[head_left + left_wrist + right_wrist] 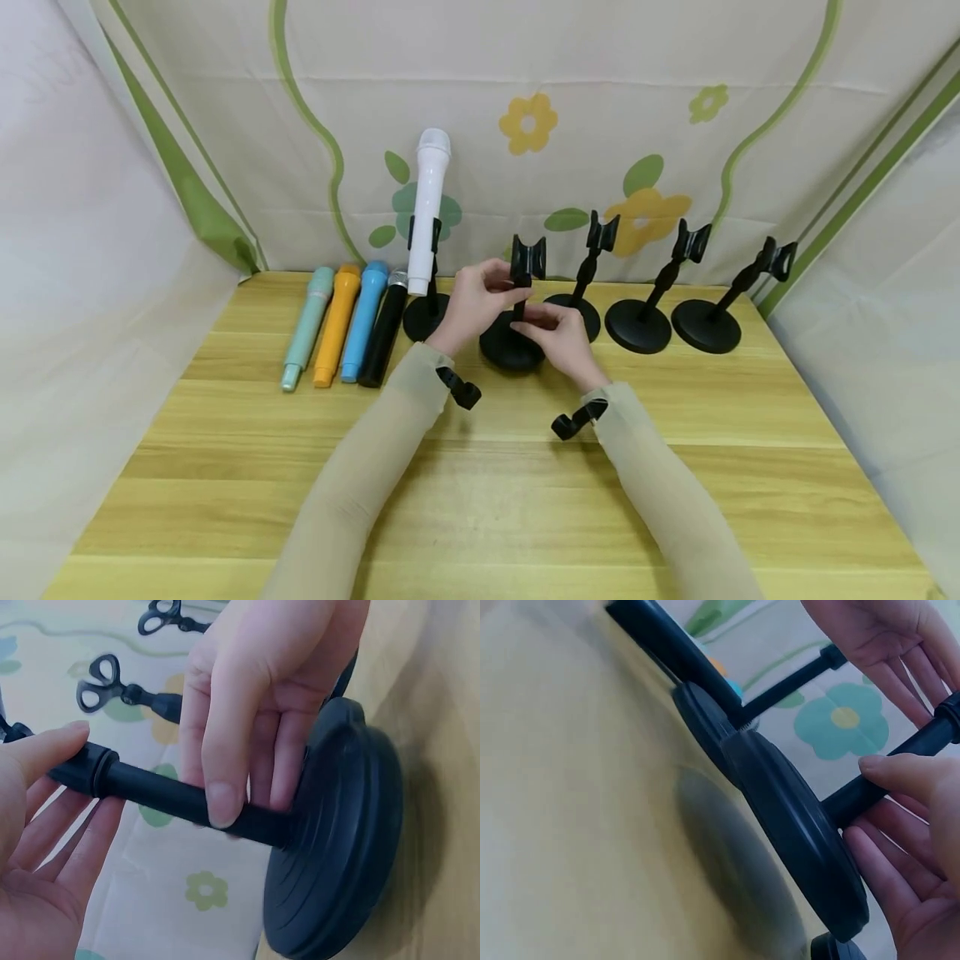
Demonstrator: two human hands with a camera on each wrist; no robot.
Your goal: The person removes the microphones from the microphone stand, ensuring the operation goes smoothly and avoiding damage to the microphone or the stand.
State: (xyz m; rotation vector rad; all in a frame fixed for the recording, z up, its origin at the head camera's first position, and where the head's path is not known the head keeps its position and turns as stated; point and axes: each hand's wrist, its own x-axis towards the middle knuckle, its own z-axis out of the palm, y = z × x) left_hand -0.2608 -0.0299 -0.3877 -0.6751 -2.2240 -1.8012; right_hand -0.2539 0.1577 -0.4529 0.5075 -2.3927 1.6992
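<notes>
Both hands hold a black desktop microphone stand (513, 350) by its pole, in the middle of the row. My left hand (480, 307) pinches the upper pole at the collar, just below the clip, as the left wrist view shows. Lower down, close to the round base, the thumb and fingers of my right hand (561, 340) grip the pole. In the right wrist view the base (802, 840) hangs above the table, apart from its shadow. The clip on top (528, 258) holds no microphone. Left of it, a white microphone (429, 200) sits tilted in another stand (424, 323).
Three more black stands with bare clips (579, 310) (639, 327) (707, 325) stand to the right. At left, a teal microphone (306, 329), an orange one (337, 327), a blue one (365, 325) and a black one (385, 333) lie side by side. A flowered cloth (600, 50) hangs behind the wooden table (480, 517).
</notes>
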